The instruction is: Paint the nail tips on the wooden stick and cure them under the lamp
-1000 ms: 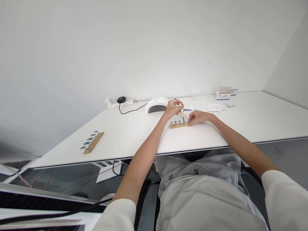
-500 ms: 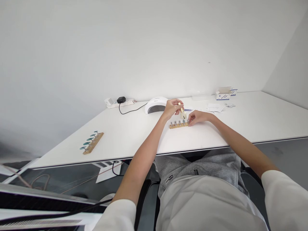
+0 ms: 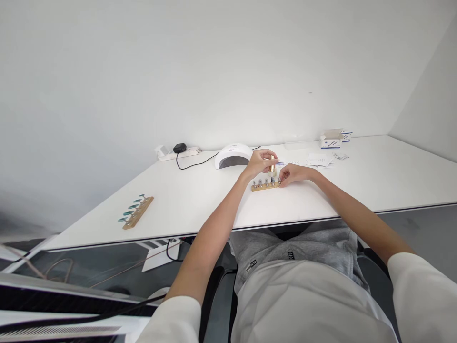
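Observation:
My left hand [image 3: 262,163] pinches the gold cap [image 3: 273,164] of a nail polish brush, held upright. Its lower end points at one of the small posts on a short wooden nail tip stand [image 3: 264,187]; whether it touches is too small to tell. Partly hidden behind the cap sits a pale polish bottle [image 3: 274,174]. My right hand [image 3: 293,174] has its fingers closed on the right end of the stand, covering that part. Several silvery posts rise in a row from the wood.
To the left, a second wooden stand [image 3: 138,214] carries several teal nail tips. A white arched nail lamp [image 3: 233,151] is at the back, with a power strip [image 3: 189,151] beyond its cable. Papers [image 3: 319,160] and small boxes [image 3: 331,139] lie right.
My left hand has shifted slightly right with the gold cap, which is now more upright and lower, over the stand. My right hand and the stand have stayed put.

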`<action>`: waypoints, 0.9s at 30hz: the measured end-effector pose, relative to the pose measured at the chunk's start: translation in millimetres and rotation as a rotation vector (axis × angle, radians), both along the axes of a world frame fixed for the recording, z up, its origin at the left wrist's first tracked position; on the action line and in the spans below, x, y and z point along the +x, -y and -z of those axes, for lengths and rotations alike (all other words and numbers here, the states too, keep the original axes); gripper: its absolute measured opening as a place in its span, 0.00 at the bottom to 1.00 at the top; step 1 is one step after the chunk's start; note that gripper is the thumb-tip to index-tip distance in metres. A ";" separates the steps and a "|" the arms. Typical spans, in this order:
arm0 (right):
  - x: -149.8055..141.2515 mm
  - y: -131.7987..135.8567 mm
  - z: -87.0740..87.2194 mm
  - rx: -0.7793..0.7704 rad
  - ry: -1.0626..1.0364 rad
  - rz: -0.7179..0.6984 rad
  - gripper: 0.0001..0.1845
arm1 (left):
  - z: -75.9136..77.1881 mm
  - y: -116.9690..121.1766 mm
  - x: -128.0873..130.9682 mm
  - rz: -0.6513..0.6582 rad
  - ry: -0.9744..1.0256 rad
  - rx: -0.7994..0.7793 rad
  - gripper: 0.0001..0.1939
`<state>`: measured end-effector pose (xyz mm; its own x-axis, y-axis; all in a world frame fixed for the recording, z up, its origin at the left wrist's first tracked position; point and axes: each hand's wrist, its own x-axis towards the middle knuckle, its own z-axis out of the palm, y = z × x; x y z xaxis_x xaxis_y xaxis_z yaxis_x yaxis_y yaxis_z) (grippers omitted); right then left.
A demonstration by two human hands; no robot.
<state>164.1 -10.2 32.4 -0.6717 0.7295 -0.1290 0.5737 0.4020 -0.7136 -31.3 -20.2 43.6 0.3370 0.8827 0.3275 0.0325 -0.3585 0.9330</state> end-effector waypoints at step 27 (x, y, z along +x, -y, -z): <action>1.1 -3.6 3.0 0.009 -0.003 -0.002 0.23 | 4.3 -4.0 1.1 -0.125 -0.024 0.036 0.13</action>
